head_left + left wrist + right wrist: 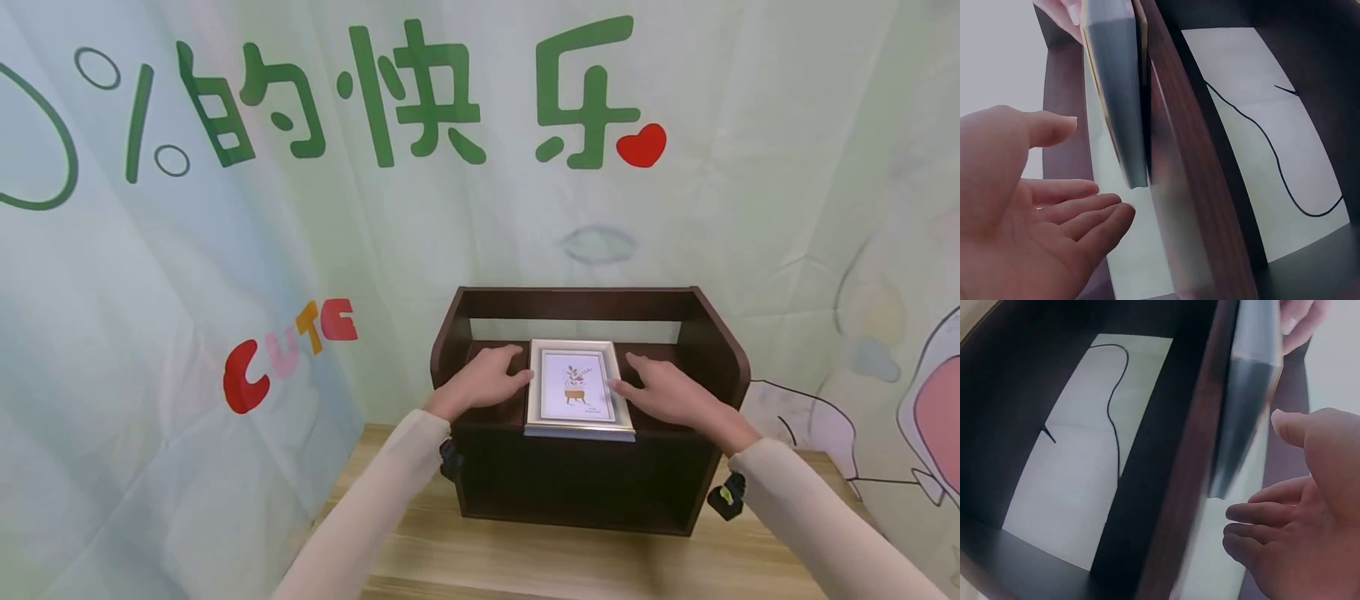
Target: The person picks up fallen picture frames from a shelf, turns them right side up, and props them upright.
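A picture frame (573, 387) with a pale silvery border and a flower-pot drawing lies face up on the upper board of a dark brown shelf (577, 303). Its near edge sticks out slightly past the front of that board. At the frame's left side is my left hand (486, 379), thumb toward the border and fingers extended. My right hand (667, 392) mirrors it on the other side, thumb tip right at the right border. Both wrist views show spread, relaxed fingers beside the frame (1116, 81), with a gap between the palm and its edge (1250, 394).
The shelf stands on a light wood table (420, 546), its lower compartment (577, 483) facing me. Behind hangs a printed curtain (420, 242) with green characters, a red heart and colourful letters. Raised side panels (723, 350) flank the upper board.
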A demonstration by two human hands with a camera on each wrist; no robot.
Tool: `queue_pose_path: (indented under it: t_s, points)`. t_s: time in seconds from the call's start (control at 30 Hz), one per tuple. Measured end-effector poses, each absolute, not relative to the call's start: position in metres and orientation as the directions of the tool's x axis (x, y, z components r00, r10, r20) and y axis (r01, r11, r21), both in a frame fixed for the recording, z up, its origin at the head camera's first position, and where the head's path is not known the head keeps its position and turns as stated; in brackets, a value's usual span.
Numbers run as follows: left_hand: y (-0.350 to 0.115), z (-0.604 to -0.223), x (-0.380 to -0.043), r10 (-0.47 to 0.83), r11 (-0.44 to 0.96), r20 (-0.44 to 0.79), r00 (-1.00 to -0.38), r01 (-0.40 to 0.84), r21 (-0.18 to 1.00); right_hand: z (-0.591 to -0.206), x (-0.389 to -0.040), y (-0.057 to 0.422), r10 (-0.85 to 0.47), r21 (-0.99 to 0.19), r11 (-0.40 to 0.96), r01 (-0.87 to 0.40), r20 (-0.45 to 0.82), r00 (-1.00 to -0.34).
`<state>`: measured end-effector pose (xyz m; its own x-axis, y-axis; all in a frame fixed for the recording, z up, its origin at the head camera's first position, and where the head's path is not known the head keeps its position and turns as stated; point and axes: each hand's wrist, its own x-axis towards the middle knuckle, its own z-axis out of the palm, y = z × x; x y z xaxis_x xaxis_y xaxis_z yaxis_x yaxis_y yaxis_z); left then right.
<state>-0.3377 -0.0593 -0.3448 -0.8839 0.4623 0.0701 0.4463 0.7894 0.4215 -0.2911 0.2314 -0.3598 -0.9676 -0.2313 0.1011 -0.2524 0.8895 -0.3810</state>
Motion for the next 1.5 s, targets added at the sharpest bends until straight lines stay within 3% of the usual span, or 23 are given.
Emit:
queue_pose_path:
  t_s: [0.57, 1.07, 1.33, 1.5]
  points:
    - [-0.045, -0.363, -0.357, 0.418, 0.790, 0.039, -0.908, 0.385, 0.477, -0.373, -0.309, 0.227, -0.189, -0.416, 0.886, -0.205, 0.081, -0.979]
    - [-0.041, -0.368, -0.357, 0.332, 0.647, 0.081, -0.940, 0.289, 0.705, -0.374, -0.308, 0.220, -0.129, -0.551, 0.815, -0.182, 0.134, -0.983]
    - [-0.041, -0.370, -0.355, 0.282, 0.584, 0.104, -0.954, 0.257, 0.770, -0.367, -0.305, 0.221, -0.085, -0.529, 0.825, -0.197, 0.228, -0.970]
    - [-0.044, -0.365, -0.351, 0.242, 0.520, 0.119, -0.963, 0.232, 0.822, -0.364, -0.303, 0.222, -0.057, -0.630, 0.754, -0.182, 0.214, -0.975]
